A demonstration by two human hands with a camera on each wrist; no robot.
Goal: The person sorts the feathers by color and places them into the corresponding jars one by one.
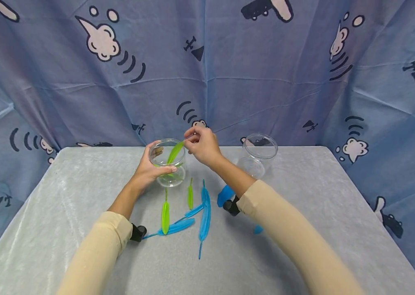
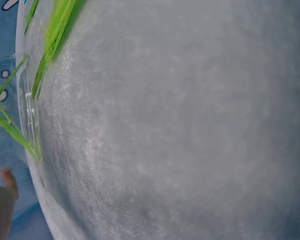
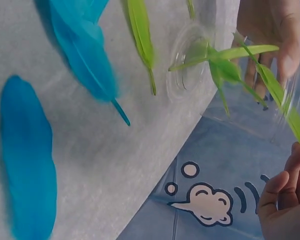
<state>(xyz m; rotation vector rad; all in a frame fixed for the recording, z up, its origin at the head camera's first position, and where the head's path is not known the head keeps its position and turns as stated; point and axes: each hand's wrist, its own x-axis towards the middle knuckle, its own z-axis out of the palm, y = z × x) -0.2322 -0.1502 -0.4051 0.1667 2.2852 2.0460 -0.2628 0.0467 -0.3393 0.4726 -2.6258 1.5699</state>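
My left hand (image 1: 145,167) grips a clear jar (image 1: 182,175) from its left side, near the far edge of the table. Several green feathers (image 3: 225,70) lie inside this jar in the right wrist view. Above its mouth, my right hand (image 1: 204,146) pinches the tip of another green feather (image 1: 175,152) between thumb and fingers. That feather slants down into the jar's opening. In the left wrist view only a small part of the left hand (image 2: 4,202) shows at the left edge.
A second clear jar (image 1: 262,157) stands at the far right, beyond the right forearm. Between the arms lie green feathers (image 1: 165,217) and blue feathers (image 1: 204,215). More blue (image 1: 224,195) shows beside the right wrist. A patterned curtain (image 1: 229,102) hangs behind the table.
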